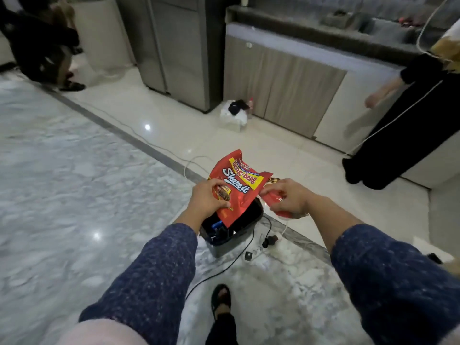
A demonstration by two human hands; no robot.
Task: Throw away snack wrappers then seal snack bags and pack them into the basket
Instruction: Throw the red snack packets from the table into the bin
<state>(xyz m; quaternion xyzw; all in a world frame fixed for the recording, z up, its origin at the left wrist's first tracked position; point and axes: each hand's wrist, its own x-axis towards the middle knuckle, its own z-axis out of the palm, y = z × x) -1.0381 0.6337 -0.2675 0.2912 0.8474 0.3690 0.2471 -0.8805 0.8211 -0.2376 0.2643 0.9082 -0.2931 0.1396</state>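
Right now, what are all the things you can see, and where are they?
Snack bag: one, red with a yellow label, held over the bin by both hands.
Bin: one, dark, on the floor under the bag, with something blue inside.
Cables: black and white, lying on the floor around the bin.
Fridge: one, grey, against the far wall.
Cabinets: beige, under the counter on the right.
White pile: one, with a dark thing on top, on the floor by the cabinets.
Other people: one in black on the right, one at far left.
Left hand: grips the bag's left edge.
Right hand: pinches the bag's right part.
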